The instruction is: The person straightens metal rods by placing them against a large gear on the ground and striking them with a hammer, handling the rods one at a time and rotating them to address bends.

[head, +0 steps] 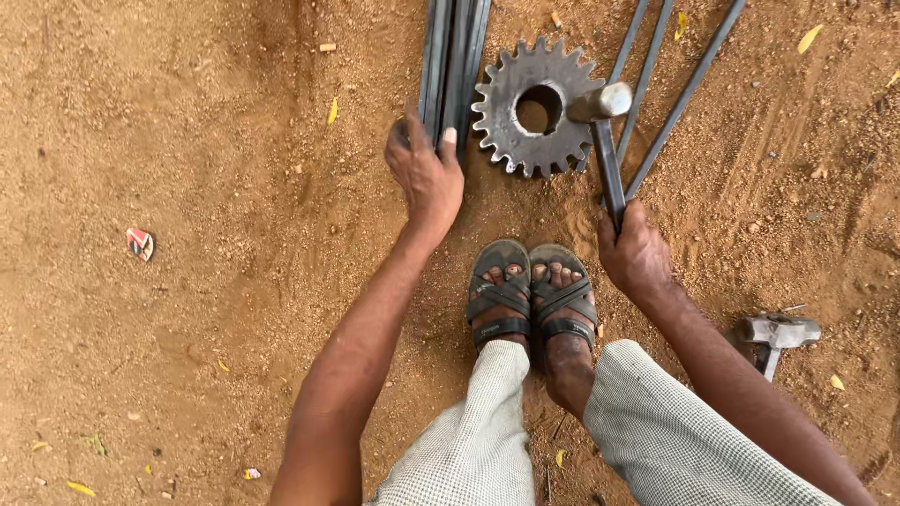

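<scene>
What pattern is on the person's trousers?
A fine light check on the trousers, clearest in the head view.
</scene>
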